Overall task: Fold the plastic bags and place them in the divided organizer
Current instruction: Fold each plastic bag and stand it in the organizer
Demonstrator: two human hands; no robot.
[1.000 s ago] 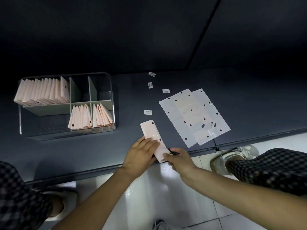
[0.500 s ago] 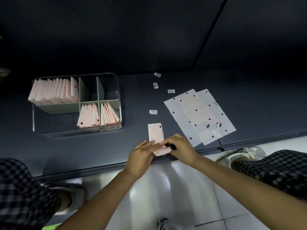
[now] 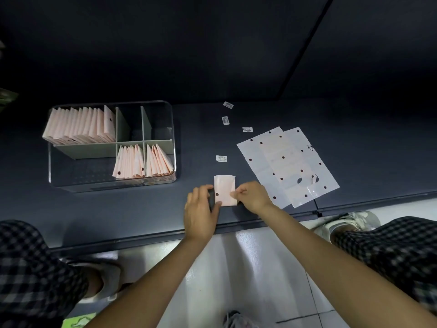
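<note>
Two bare forearms with no sleeves, left hand [image 3: 201,210] and right hand [image 3: 251,197] without gloves, dark checked trousers [image 3: 390,247] over both knees, pale worn sneakers [image 3: 352,221] with light soles on both feet

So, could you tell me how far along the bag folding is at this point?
Done: folded bags stand in three organizer compartments, a long row at the back left and two smaller stacks in front. In hand: one folded bag lies on the table, the left hand at its left edge, the right hand pinching its right edge. Left: two flat bags unfolded; three compartments look empty.
</note>
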